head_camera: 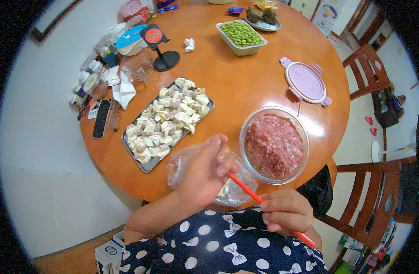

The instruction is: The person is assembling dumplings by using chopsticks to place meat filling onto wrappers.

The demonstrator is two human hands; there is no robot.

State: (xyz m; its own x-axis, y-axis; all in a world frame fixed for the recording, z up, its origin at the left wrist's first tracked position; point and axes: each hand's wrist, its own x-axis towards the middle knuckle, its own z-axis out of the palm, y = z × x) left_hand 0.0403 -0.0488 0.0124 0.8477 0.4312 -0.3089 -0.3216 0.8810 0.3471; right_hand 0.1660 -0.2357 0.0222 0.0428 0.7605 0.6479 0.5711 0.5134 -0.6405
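My right hand point(287, 210) grips a red chopstick point(245, 187). Its upper end meets the curled fingers of my left hand point(209, 167), whose palm side is partly turned from view, so whatever lies inside the fingers is hidden. Beneath my left hand is a clear plastic bag point(178, 167) with a pale wrapper point(224, 188) partly visible in it. To the right stands a glass bowl point(243, 150) of raw minced meat point(274, 145). Beyond my left hand, a grey metal tray point(149, 167) carries many folded wontons point(168, 120).
A lilac lid point(305, 82) lies beyond the bowl. Farther back are a tub of green beans point(242, 36) and a plate point(272, 26). A black phone stand point(164, 60), tissues point(124, 90), a phone point(102, 118) and several jars point(91, 82) line the left side. Wooden chairs point(356, 198) flank the right.
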